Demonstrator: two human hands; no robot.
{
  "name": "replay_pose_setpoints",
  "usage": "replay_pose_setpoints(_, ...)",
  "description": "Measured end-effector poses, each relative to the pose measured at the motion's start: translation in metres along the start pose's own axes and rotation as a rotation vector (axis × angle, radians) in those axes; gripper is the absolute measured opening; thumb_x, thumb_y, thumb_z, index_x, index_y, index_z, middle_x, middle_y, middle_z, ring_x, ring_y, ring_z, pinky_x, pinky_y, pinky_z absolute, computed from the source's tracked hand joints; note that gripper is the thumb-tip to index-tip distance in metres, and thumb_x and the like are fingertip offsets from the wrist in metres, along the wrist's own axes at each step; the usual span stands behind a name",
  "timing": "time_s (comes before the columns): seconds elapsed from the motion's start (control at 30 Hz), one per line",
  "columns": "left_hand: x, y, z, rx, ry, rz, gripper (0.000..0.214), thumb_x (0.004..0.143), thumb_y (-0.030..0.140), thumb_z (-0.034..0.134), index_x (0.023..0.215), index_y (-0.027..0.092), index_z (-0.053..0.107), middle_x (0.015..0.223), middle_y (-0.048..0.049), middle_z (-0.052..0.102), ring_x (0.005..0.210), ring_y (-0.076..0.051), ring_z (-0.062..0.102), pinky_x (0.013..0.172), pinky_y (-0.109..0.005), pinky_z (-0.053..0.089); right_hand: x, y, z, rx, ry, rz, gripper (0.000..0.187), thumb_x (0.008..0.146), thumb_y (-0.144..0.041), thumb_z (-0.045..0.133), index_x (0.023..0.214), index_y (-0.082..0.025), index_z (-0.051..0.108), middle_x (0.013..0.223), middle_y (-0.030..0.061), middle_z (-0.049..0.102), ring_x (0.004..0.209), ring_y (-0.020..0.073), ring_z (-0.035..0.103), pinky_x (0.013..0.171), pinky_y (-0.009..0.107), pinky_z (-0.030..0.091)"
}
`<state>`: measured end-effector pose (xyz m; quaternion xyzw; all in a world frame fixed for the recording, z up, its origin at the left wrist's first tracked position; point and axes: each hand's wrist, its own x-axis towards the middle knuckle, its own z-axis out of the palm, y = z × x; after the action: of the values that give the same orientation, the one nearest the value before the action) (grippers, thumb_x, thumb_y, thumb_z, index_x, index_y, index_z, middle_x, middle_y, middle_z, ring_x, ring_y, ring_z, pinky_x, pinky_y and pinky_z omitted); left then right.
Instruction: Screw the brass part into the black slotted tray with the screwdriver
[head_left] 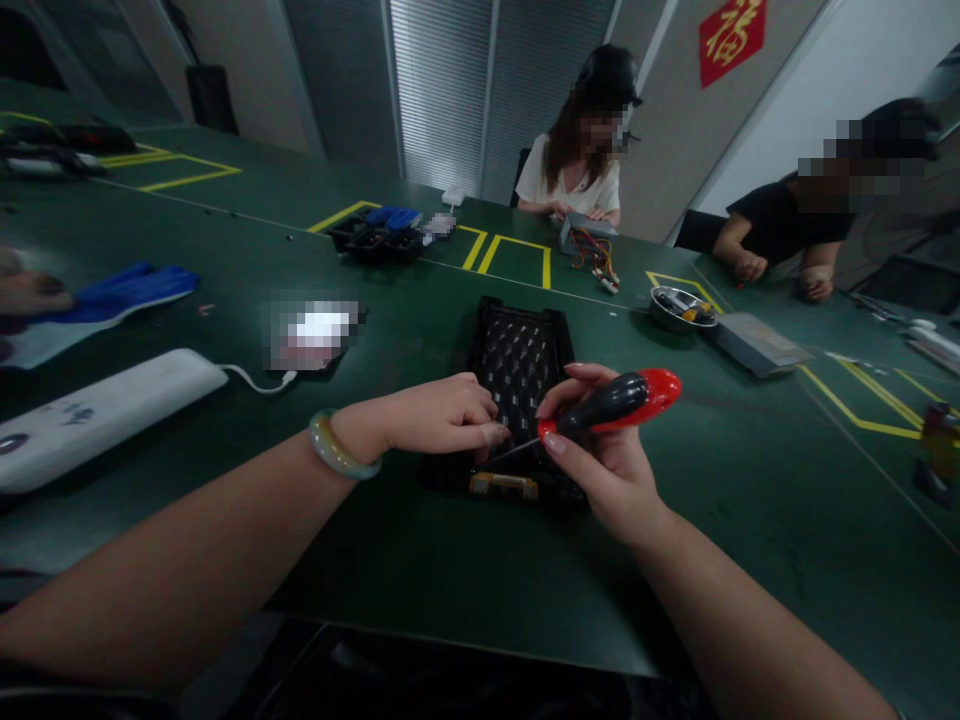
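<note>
On the table in front of me lies a black plastic housing (517,365) with a panel of small light marks in rows. An amber connector strip (504,487) runs along its near end. My right hand (611,465) grips a red and black screwdriver (611,403), tilted, its shaft pointing down left at the housing's near part. My left hand (442,415), with a bangle (341,447) at the wrist, rests at the housing's left side. Its fingers are curled, and the fingertips are close to the screwdriver tip. Whatever may be between them is hidden.
A lit phone (319,335) is cabled to a white power strip (112,415) at left, near blue gloves (135,290). Ahead sits a black tray (367,240). A metal bowl (681,308) and grey metal box (761,343) stand right. Two people sit across; one handles a wired box (589,232).
</note>
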<state>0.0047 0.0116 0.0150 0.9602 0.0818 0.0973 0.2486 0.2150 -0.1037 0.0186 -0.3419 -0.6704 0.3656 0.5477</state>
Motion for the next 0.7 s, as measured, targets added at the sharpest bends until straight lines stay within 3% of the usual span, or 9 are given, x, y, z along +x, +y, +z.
replay_pose_setpoints(0.17,0.0000,-0.0012,0.0013,-0.031,0.021,0.020,0.047,0.105,0.033,0.046,0.070,0.020,0.074,0.073,-0.0008,0.072,0.071,-0.013,0.062,0.090,-0.031,0.036,0.0013,0.0014,0.0009,-0.118,0.053,-0.038,0.060,0.083,-0.024,0.077,0.132,-0.033,0.043,0.095,-0.0018,0.055,0.085,0.0157,0.057,0.079,0.035,0.050)
replay_pose_setpoints(0.3,0.0004,-0.0020,0.0013,-0.025,0.004,0.023,0.046,0.105,0.033,0.047,0.070,0.020,0.074,0.074,-0.0012,0.072,0.073,-0.013,0.063,0.089,-0.031,0.036,0.0008,0.0021,0.0027,-0.170,0.111,-0.076,0.045,0.082,-0.021,0.073,0.114,-0.030,0.043,0.095,-0.0014,0.050,0.086,0.0158,0.053,0.078,0.035,0.047)
replay_pose_setpoints(0.47,0.0005,-0.0023,0.0006,-0.017,0.003,0.028,0.045,0.104,0.031,0.047,0.071,0.020,0.075,0.075,-0.0014,0.072,0.075,-0.014,0.063,0.089,-0.032,0.035,0.0003,-0.0005,0.0019,-0.068,0.027,-0.042,0.037,0.083,-0.017,0.069,0.099,-0.028,0.039,0.093,-0.0022,0.052,0.084,0.0153,0.052,0.073,0.033,0.046)
replay_pose_setpoints(0.7,0.0018,-0.0014,0.0006,-0.044,0.023,0.026,0.046,0.104,0.034,0.047,0.072,0.020,0.076,0.076,-0.0022,0.074,0.072,-0.014,0.064,0.087,-0.031,0.039,0.0065,-0.0029,-0.0018,-0.016,0.041,0.049,0.022,0.082,-0.020,0.077,0.096,-0.024,0.061,0.093,-0.0010,0.066,0.085,0.0143,0.063,0.076,0.031,0.053)
